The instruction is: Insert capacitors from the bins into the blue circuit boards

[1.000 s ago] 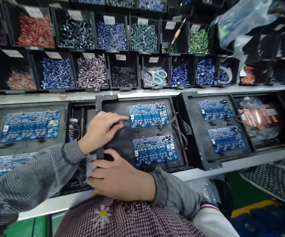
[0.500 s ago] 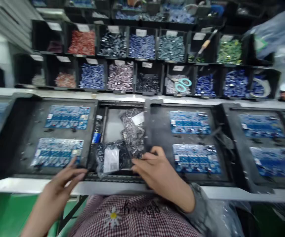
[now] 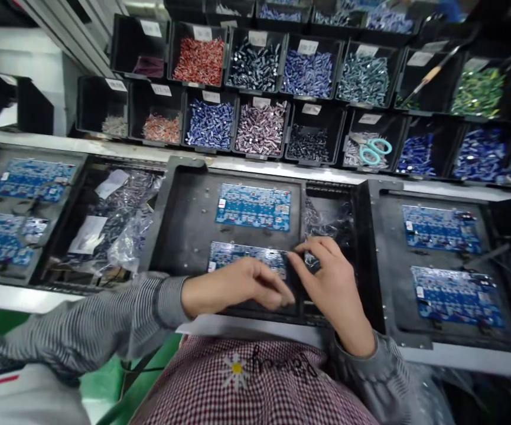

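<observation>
Over the lower blue circuit board [image 3: 220,252] in the middle black tray [image 3: 184,206], my left hand [image 3: 253,283] points rightward with its fingers curled together. It covers part of the board, and its fingertips hide whatever may be between them. My right hand [image 3: 330,268] is beside the board's right end, thumb and forefinger pinched close to the edge. Anything in that pinch is too small to make out. Behind both hands, a second blue circuit board [image 3: 253,206] lies flat in the same tray.
Clear bags with white labels [image 3: 87,235] lie left of the tray; more dark bags [image 3: 332,221] lie right. Another tray with two boards [image 3: 443,229] stands further right. Black bins hold red parts [image 3: 198,61], blue parts [image 3: 210,123] and scissors [image 3: 374,151].
The view has shifted, and the bins sit further right in it. My hands, formerly apart, have come together at the lower board; my right hand has left the bags between the trays.
</observation>
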The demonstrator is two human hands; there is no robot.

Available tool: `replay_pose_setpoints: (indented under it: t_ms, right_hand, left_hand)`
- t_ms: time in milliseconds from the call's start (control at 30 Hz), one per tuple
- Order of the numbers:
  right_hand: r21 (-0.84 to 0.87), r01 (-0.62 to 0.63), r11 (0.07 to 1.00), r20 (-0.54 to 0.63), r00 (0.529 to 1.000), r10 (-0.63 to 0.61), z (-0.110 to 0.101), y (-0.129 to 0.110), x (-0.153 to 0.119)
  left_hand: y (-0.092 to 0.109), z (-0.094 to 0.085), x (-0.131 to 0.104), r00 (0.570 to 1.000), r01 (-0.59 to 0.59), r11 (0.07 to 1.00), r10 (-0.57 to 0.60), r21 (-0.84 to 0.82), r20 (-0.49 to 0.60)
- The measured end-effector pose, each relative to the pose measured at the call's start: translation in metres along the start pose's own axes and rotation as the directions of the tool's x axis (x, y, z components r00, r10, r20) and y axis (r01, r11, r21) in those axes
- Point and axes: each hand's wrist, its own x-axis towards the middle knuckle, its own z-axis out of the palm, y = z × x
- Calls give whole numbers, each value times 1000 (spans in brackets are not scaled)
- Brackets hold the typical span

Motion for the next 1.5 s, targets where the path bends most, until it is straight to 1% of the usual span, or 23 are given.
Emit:
replay_pose_setpoints:
  t_ms: [33,100,167,233,300,367,433,467,500,533,567,633,667,700,733,800,833,867,933,1033,1100,1267,1500]
  right_hand:
    - [-21,-23,1000,-37,999,22,3,3,1]
    - [-107,-39,994,-156,988,22,3,6,-2]
    - [-135,14,991,-247,968,-47,2,2,-5]
    - [-64,126,990,-250,958,-138,3,-9,-6]
    - [18,207,978,-224,954,-198,7,-23,-2]
    - [38,241,970,-235,945,-226,13,-35,4]
    - [62,253,966,-233,944,-232,17,-42,9]
    - [92,252,963,-221,948,-227,18,-44,11]
    - [129,246,961,-211,954,-215,18,-46,13]
    - [169,236,957,-214,957,-198,17,-47,14]
    - [205,223,953,-227,958,-175,16,-47,16]
    - [235,203,951,-237,960,-146,16,-47,18]
    - [227,203,953,-209,966,-156,17,-46,19]
    - [211,211,954,-153,972,-181,19,-45,20]
    - [194,226,955,-79,974,-215,22,-44,21]
    - [172,255,952,67,961,-269,29,-41,23]
    - [168,261,951,113,953,-282,33,-39,24]
    - [164,263,951,142,947,-287,36,-38,25]
    - [152,264,952,169,943,-288,41,-35,26]
    - [145,268,953,170,942,-291,43,-34,27]
    - [139,274,952,164,941,-295,44,-34,27]
    - [118,285,951,168,939,-302,44,-34,26]
    - [147,290,946,80,950,-303,46,-30,25]
  left_hand:
    - [7,-4,7,1000,-1,1000,0,-26,-22]
    - [18,-15,18,994,1,997,-9,-72,-110]
    - [25,-26,24,981,4,992,-28,-123,-190]
    - [27,-34,28,977,-4,985,-34,-173,-212]
    - [24,-38,28,981,-5,973,-40,-231,-192]
    - [21,-38,26,984,1,960,-50,-279,-168]
    - [19,-38,21,988,-4,962,-38,-272,-147]
    - [19,-39,18,990,-25,974,-7,-224,-143]
    - [20,-39,15,988,-68,989,48,-133,-147]
    - [21,-41,11,979,-128,992,126,-1,-160]
    - [23,-43,8,957,-196,967,224,161,-185]
    - [27,-48,3,876,-270,836,419,477,-240]
    - [28,-51,2,833,-269,771,487,578,-263]
    - [29,-54,1,803,-254,733,523,631,-285]
    - [29,-57,0,794,-238,727,528,644,-302]
    - [27,-61,1,820,-225,770,481,597,-311]
    - [26,-62,1,836,-224,796,453,562,-309]
    - [25,-63,2,849,-224,820,430,528,-307]
    - [24,-63,4,852,-234,861,405,451,-332]
    - [25,-64,6,842,-241,918,359,313,-403]
    - [26,-64,8,843,-236,937,330,258,-425]
    - [25,-67,9,827,-256,917,372,307,-422]
    - [23,-68,11,842,-248,913,369,325,-393]
